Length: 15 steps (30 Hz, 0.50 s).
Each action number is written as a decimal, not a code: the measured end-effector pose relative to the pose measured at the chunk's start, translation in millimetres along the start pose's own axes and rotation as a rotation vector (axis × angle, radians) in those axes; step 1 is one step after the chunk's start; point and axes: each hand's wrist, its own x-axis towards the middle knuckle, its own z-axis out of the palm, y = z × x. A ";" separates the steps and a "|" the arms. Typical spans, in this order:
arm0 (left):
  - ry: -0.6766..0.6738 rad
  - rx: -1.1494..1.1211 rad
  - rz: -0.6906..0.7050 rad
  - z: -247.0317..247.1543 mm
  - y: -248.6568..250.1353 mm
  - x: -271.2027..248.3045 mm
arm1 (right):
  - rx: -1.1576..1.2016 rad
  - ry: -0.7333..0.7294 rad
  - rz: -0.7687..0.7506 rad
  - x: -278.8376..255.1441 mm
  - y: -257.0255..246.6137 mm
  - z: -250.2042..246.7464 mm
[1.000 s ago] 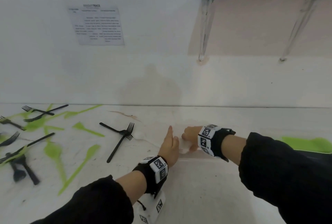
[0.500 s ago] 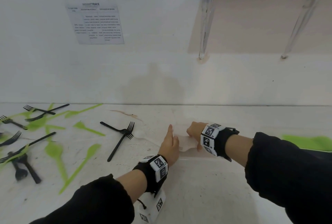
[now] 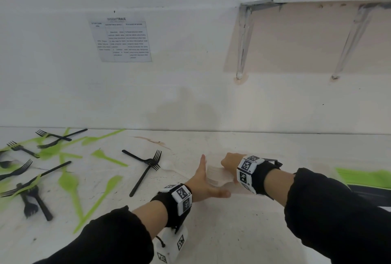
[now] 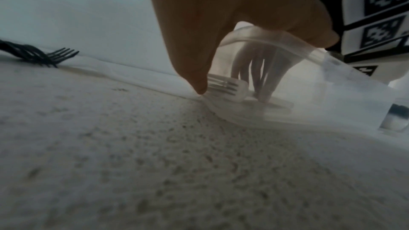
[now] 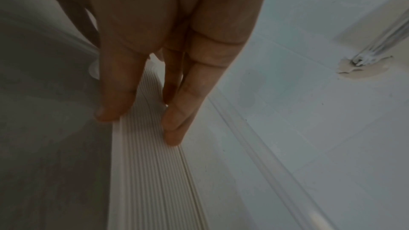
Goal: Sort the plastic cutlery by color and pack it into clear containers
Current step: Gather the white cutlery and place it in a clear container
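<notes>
Both hands meet at table centre: left hand (image 3: 204, 181) flat and spread beside a clear container (image 4: 327, 83), right hand (image 3: 229, 163) pinching stacked white cutlery (image 5: 155, 155), probably light, slippery, best gripped mid-stack.

left hand (image 4: 232, 15), clear container (image 4: 309, 83), possibly white forks (image 4: 228, 85)

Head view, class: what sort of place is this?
Probably a plain workroom or data-recording station, not a kitchen: a bare white worktop, a printed instruction sheet taped to the wall, and loose black forks and green cutlery scattered for sorting.
</notes>
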 end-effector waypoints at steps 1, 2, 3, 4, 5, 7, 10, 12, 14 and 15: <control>-0.005 0.009 -0.001 -0.4 1.1 -1.1 | -0.039 0.001 -0.015 2.4 0.9 0.1; -0.010 0.017 -0.003 -0.8 1.7 -2.0 | -0.092 -0.005 -0.032 4.4 1.8 0.5; -0.014 0.024 -0.006 -1.0 1.9 -2.7 | -0.099 -0.032 -0.039 4.6 1.2 -1.0; -0.020 0.034 -0.010 -1.2 1.8 -3.1 | -0.152 -0.069 -0.054 5.8 2.2 -1.6; -0.023 0.041 -0.010 -1.3 1.6 -3.4 | -0.138 -0.089 -0.054 5.8 2.2 -3.3; -0.031 0.049 -0.012 -2.0 1.6 -3.2 | -0.098 -0.068 -0.033 6.9 2.0 -4.2; -0.036 0.064 -0.011 -2.6 2.6 -2.9 | -0.029 -0.067 -0.014 5.6 0.4 -3.6; -0.028 0.073 -0.020 -2.7 2.8 -3.1 | -0.024 -0.064 -0.018 7.8 -0.3 -2.5; -0.019 0.078 -0.028 -2.4 2.6 -2.8 | -0.048 -0.075 -0.006 10.7 -0.5 -1.6; -0.017 0.078 -0.032 -2.0 2.6 -3.2 | -0.056 -0.083 -0.011 12.1 -1.3 -0.5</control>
